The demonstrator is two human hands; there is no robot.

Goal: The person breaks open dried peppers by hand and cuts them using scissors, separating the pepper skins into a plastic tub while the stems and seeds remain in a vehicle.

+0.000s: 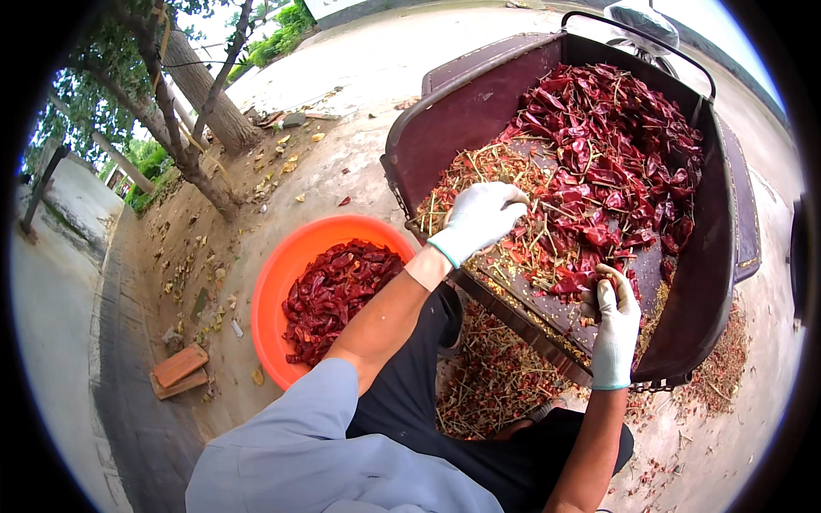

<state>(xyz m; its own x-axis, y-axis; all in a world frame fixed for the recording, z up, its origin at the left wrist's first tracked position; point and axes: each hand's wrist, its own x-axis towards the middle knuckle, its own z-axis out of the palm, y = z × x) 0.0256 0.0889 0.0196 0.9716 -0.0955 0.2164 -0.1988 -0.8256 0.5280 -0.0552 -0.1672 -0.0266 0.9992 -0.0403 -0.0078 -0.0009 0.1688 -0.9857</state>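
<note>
My left hand [481, 221], in a white knit glove, is closed above the heap of chili stems and seeds [466, 179] at the left of a maroon cart bed [445, 107]. Its fingertips are partly hidden, so what they hold does not show. Lower right, my right hand [617, 323], also gloved, has its fingers curled round a dried red chili [575, 282] near the bed's front edge. A large pile of dried red chilies [620, 128] fills the back and right of the bed. Left of my knee, an orange basin [272, 299] holds many chili pieces [338, 291].
Stems and scraps [496, 380] litter the ground beneath the cart and by my feet. Bricks [180, 368] lie at the left near a low wall. Trees [205, 77] grow behind on bare soil. A black metal rail [641, 34] rises at the cart's far end.
</note>
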